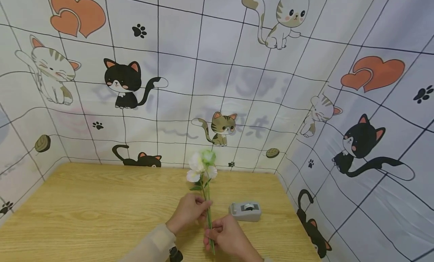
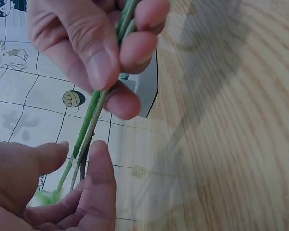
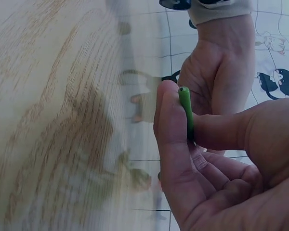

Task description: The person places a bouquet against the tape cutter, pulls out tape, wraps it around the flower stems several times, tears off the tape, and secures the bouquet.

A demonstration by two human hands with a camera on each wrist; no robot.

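Observation:
A small bunch of artificial flowers [image 1: 196, 162] with white and pale green blooms stands above the table, its green stems pointing towards me. My right hand [image 1: 227, 233] pinches the lower stems between thumb and fingers. In the right wrist view one cut stem end [image 3: 184, 96] sticks out past the fingertips. Higher up, my left hand [image 1: 190, 211] curls loosely round the stems, just under the leaves. From the left wrist view, the stems [image 2: 89, 120] pass between the left thumb and fingers, with some gap around them. A grey tape dispenser [image 1: 249, 216] stands right of the hands.
The wood-grain table [image 1: 101, 205] extends left of the hands. A white cloth [image 1: 176, 81] printed with cats, hearts and grid lines closes off the back and both sides. A black device [image 1: 175, 254] sits on the left wrist, by the beige sleeve [image 1: 152, 243].

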